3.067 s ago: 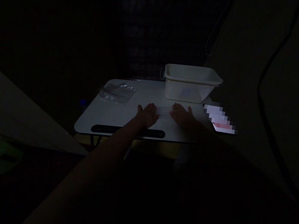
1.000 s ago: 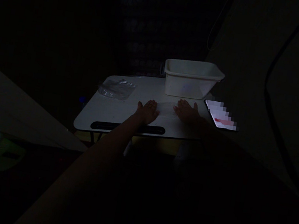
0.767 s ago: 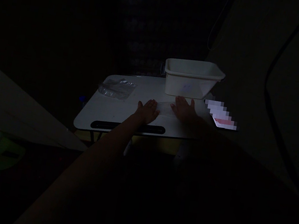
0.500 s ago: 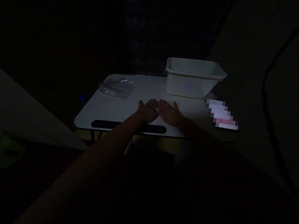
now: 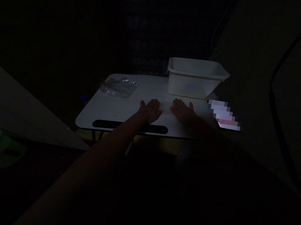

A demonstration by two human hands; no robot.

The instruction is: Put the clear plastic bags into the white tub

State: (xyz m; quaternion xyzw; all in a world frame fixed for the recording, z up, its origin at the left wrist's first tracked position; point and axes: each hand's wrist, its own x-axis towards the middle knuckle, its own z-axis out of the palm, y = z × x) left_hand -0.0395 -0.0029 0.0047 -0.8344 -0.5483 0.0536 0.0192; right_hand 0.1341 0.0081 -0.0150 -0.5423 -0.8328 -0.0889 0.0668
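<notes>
My left hand (image 5: 150, 111) lies flat with its fingers stretched out, palm down, near the middle of the white table (image 5: 122, 110). To its right, a short gap away, my right hand (image 5: 182, 111) is also flat and open, thumb apart. Between and partly beneath the hands there seems to be a thin clear sheet (image 5: 166, 108), which the dim light makes hard to tell. A crumpled clear plastic bag (image 5: 120, 87) lies on the table to the left of my left hand. Behind my right hand stands a white plastic tub (image 5: 190, 85).
At the table's right end lies a phone-like device (image 5: 224, 116) with a blurred, lit screen. A black slot (image 5: 103, 123) runs along the front edge. A green basket (image 5: 4, 150) stands at lower left, and a dark cable (image 5: 275, 109) hangs on the right wall. The room is very dark.
My right hand has slid to the right, away from my left hand, which it was touching or nearly touching. The left hand has stayed in about the same place.
</notes>
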